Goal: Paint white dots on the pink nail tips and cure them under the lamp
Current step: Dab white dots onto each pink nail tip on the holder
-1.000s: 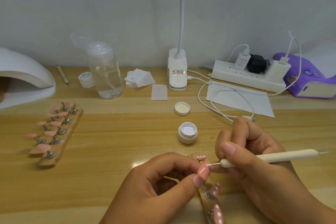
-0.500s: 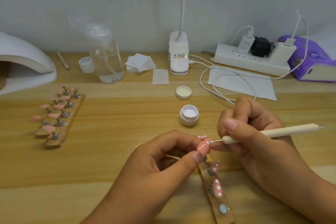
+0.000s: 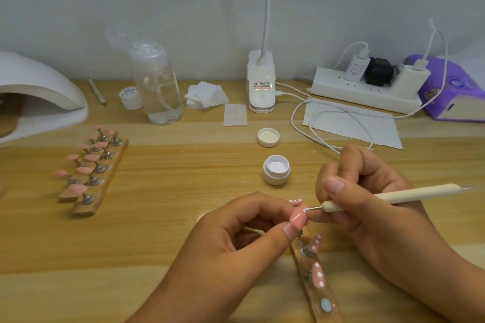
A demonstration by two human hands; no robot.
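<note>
My left hand [image 3: 231,241] is curled, thumb and forefinger pinching one pink nail tip [image 3: 299,219] near the middle of the table [image 3: 183,191], just above the far end of a clear holder strip [image 3: 315,301]. My right hand [image 3: 380,223] grips the dotting pen [image 3: 393,195] like a pencil, its metal point touching a white dot at the tip's far edge. Other dotted tips [image 3: 319,276] stand on the strip. The open pot of white gel [image 3: 276,169] sits just beyond my hands, its lid [image 3: 268,137] farther back. Plain pink tips on a wooden holder [image 3: 91,165] wait at the left, near the curing lamp [image 3: 39,92].
</note>
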